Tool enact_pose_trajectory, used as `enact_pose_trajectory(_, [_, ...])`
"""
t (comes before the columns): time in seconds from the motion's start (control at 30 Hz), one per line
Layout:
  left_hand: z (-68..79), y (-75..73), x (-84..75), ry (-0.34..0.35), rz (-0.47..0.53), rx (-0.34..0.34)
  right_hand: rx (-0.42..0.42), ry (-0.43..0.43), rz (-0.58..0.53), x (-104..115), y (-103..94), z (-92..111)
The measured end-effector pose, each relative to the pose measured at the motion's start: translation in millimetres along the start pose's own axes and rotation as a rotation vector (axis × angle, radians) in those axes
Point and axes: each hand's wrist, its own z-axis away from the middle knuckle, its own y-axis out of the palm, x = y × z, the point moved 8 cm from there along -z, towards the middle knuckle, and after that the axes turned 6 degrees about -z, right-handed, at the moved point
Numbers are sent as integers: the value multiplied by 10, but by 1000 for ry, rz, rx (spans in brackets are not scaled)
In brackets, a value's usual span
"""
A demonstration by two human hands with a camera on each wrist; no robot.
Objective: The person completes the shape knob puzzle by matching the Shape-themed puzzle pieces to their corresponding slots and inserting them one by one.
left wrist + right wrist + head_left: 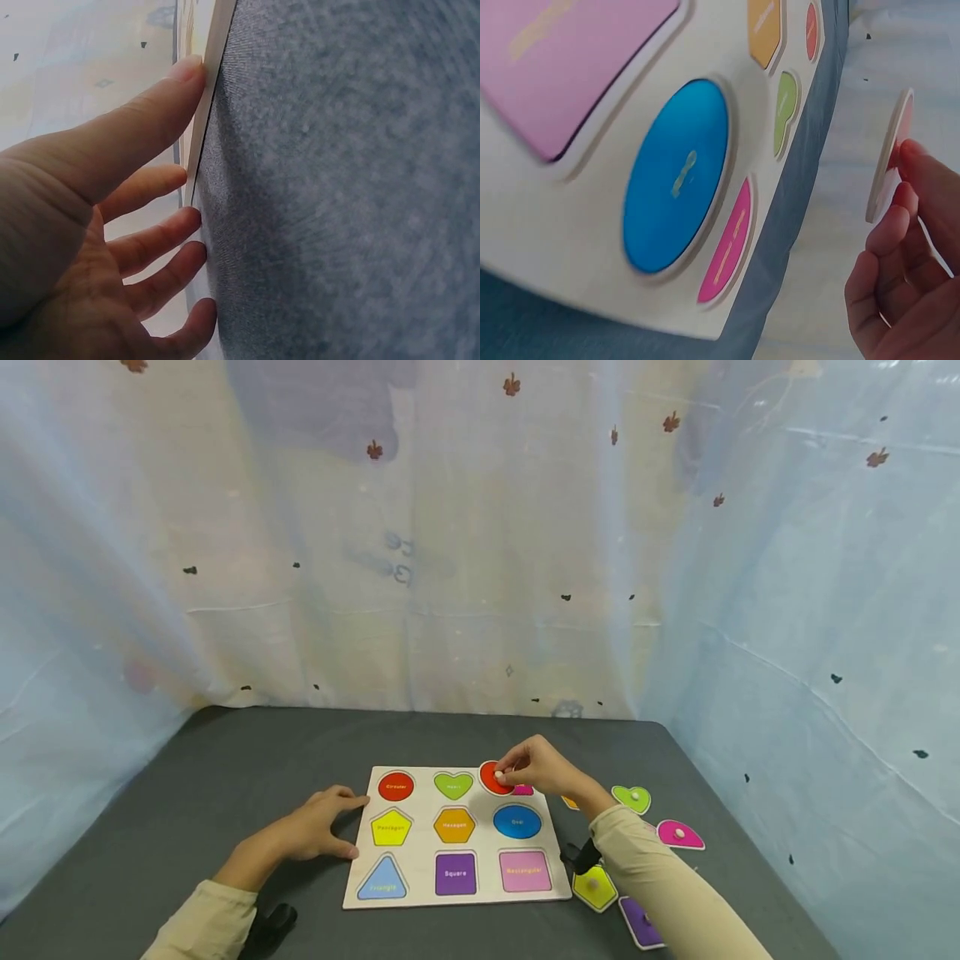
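Note:
A pale wooden shape board (420,852) lies on the dark table, with coloured, labelled recesses in three rows. My right hand (540,766) pinches the white knob of a red round puzzle piece (489,777) above the board's far right corner. This piece partly covers the pink recess (522,790). In the right wrist view the round piece (889,161) appears nearly edge-on, apart from the board. My left hand (315,827) is at the board's left side. Its thumb (139,124) touches the board's edge in the left wrist view, the other fingers loosely bent.
Right of the board lie loose knobbed pieces: a green heart (631,798), a pink half-round piece (680,834), a yellow pentagon (594,888) and a purple piece (639,923). My right sleeve (660,885) hides part of this area. A patterned curtain (450,652) hangs behind the table.

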Motion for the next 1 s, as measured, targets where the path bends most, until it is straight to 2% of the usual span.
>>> enact_pose_trajectory(0.23, [-1, 3, -40, 1, -11, 7, 13, -7, -6, 75, 133, -218])
enact_pose_trajectory(0.53, [28, -10, -30, -13, -20, 7, 3, 15, -16, 170, 326, -395])
enact_pose_trajectory(0.8, [18, -25, -11, -11, -17, -1, -62, 94, -16, 180, 527, -614])
enact_pose_trajectory(1.0, [0, -12, 2, -7, -21, 10, -66, 118, 11, 181, 738, -785])
